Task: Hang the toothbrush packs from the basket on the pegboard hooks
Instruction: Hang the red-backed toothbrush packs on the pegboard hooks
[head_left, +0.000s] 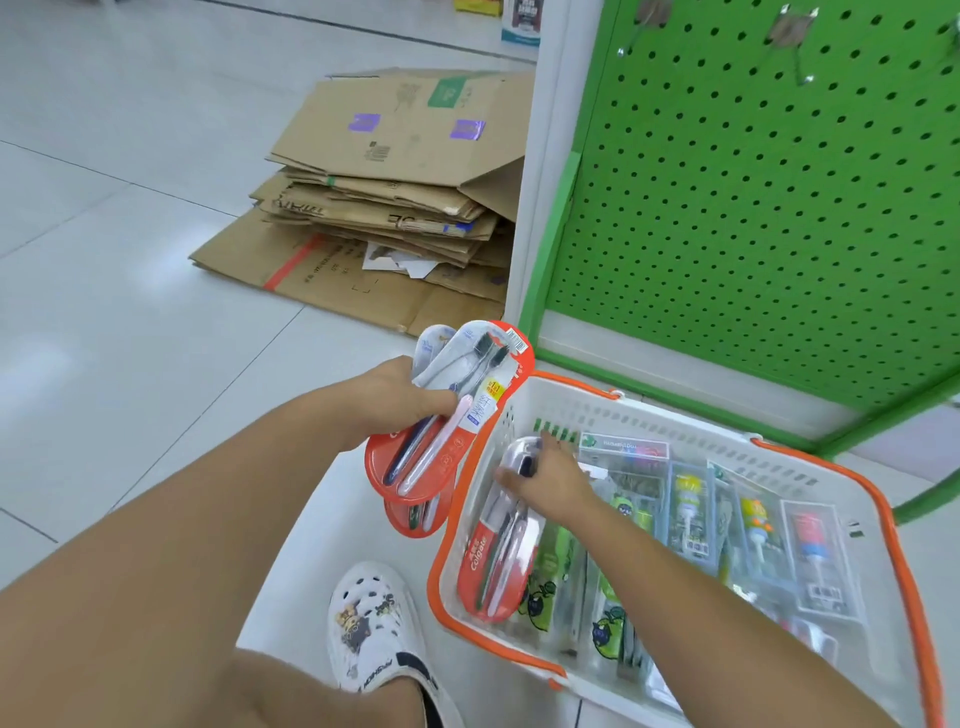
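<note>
Gripping a fanned stack of red-backed toothbrush packs (451, 415), the left hand (400, 402) has its fingers curled round their middle, thumb on top, so the clear blister fronts face up. Above the fingers the topmost pack shows two dark bristle heads, a barcode strip and a yellow price sticker; below them, rounded glossy red card ends hang down, with a navy handle and a pale pink handle under the plastic. At least one more pack peeks out beneath.

Inside the basket (644, 421), the right hand (550, 486) pinches the domed clear top of another red pack (498, 551), thumb on the near side and fingers curled over the far side. Down from those fingers the card reads "Colgate" in white letters.

Beyond the right fingertips lie flat clear-sleeved packs (691, 501) with green, yellow and red cartoon figures; their small print is too blurred to read. Toward the wrist stand green packs (605, 631) with apple-like drawings. White slotted plastic forms the basket walls, with an orange rim and handles.

Past the basket rises a green perforated metal pegboard (769, 208) with wire hooks (795, 47) near the top edge. Beyond the left fingers, flattened brown cardboard boxes (384, 208) lie stacked on glossy pale floor tiles (104, 234). A white perforated clog (371, 623) with cartoon charms is below.
</note>
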